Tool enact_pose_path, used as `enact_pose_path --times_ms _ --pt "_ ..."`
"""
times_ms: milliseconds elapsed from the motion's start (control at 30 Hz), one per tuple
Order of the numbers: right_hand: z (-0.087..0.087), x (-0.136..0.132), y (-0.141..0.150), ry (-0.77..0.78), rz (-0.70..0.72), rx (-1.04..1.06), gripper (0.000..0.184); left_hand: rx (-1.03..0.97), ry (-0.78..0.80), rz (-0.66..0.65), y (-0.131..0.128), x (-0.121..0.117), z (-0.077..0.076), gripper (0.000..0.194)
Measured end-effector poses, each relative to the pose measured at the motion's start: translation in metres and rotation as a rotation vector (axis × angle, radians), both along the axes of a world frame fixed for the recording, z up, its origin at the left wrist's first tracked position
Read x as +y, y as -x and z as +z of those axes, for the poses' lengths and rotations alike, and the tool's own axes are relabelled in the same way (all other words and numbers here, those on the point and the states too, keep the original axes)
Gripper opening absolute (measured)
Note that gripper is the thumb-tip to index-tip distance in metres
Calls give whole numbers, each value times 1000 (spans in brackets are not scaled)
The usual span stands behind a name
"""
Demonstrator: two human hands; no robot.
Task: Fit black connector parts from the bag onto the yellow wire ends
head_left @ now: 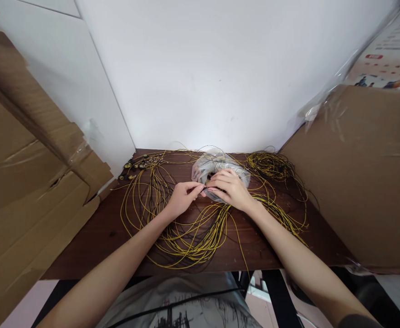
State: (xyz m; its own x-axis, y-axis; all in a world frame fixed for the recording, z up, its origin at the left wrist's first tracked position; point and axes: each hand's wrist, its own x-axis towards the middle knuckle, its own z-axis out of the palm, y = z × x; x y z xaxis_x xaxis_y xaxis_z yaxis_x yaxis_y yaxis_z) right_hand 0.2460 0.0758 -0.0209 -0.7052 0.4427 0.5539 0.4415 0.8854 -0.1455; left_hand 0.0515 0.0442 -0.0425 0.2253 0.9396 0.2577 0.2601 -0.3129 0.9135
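By the bag (204, 164), near-left: left hand (185, 197) and right hand (232, 187) pinch dark wire end (204, 187), seemingly unfinished. Wires (221, 224) left, right and nearside of bag; done or pending, cannot tell.

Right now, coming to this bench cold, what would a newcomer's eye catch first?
Loops of yellow and black wires, sprawled across the left, front and right of the dark brown table. Then the left hand and right hand, fingertips close together mid-table by a clear plastic bag, at something dark too small to identify. Large brown cardboard flanks both sides.
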Motion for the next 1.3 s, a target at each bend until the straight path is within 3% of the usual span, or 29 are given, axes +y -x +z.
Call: enact_pose_path --times_ms 367,633,867,1033,1167,1300 --pt "-5 0 1 9 -114 42 18 -196 41 4 -3 -2 0 30" --pt "-3 -2 1 23 -81 44 18 -230 55 21 -2 3 -9 21" --pt "-5 -1 2 22 -46 34 20 -295 110 42 -2 1 -1 19" --pt "-5 1 1 49 -6 -1 23 -451 194 11 -1 1 1 23" --pt "2 3 -3 148 -36 164 24 -572 232 58 2 4 -2 27" --pt "8 4 -8 242 -154 428 21 -606 245 87 3 7 -4 29"
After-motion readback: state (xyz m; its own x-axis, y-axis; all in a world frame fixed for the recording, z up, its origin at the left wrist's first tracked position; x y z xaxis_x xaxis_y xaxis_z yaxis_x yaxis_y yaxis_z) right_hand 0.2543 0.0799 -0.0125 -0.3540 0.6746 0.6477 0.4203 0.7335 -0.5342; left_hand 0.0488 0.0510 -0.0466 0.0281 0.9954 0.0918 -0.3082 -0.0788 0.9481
